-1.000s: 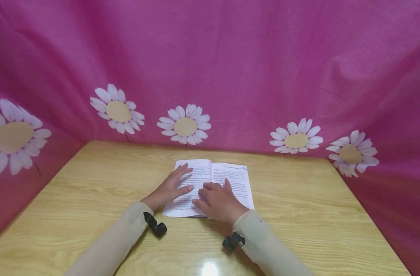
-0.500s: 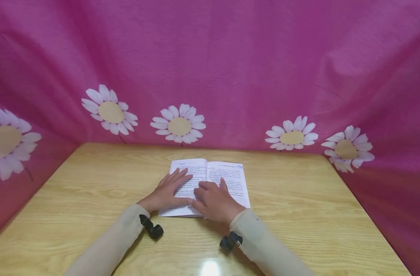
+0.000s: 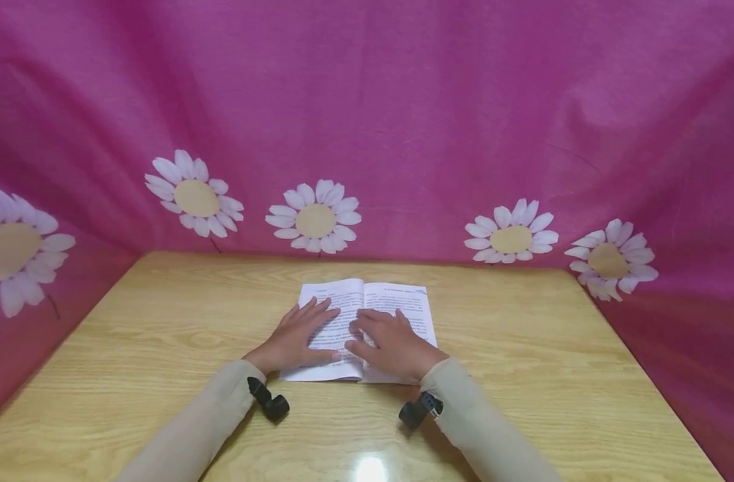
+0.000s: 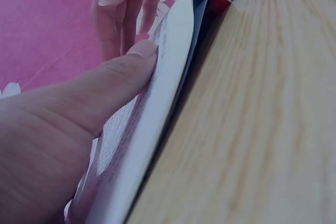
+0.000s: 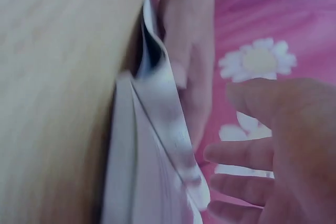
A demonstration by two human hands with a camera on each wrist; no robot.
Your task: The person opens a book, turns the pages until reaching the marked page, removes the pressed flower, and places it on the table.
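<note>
A book (image 3: pixel 403 300) with printed white pages lies open on the wooden table. My left hand (image 3: pixel 293 343) rests on its left page, fingers spread and straight. In the left wrist view the left thumb (image 4: pixel 107 90) presses on the page near the lower edge, where the leaves (image 4: pixel 176 51) arch up off the table. Over the right page, close to the spine, is my right hand (image 3: pixel 396 345) with its fingers extended and slightly bent. The right wrist view shows the right hand's fingers (image 5: pixel 239 187) at the raised page (image 5: pixel 165 106), gripping nothing.
The wooden table (image 3: pixel 524 375) extends around the book on all sides. A pink curtain (image 3: pixel 415 134) with white daisies hangs behind it and along both sides. Each sleeve carries a small black camera, one at the left wrist (image 3: pixel 273 405) and one at the right (image 3: pixel 415 412).
My left hand has come down flatter onto the left page, its thumb lower. The right hand first shifted slightly left, then back right, away from the left thumb. The book stays open.
</note>
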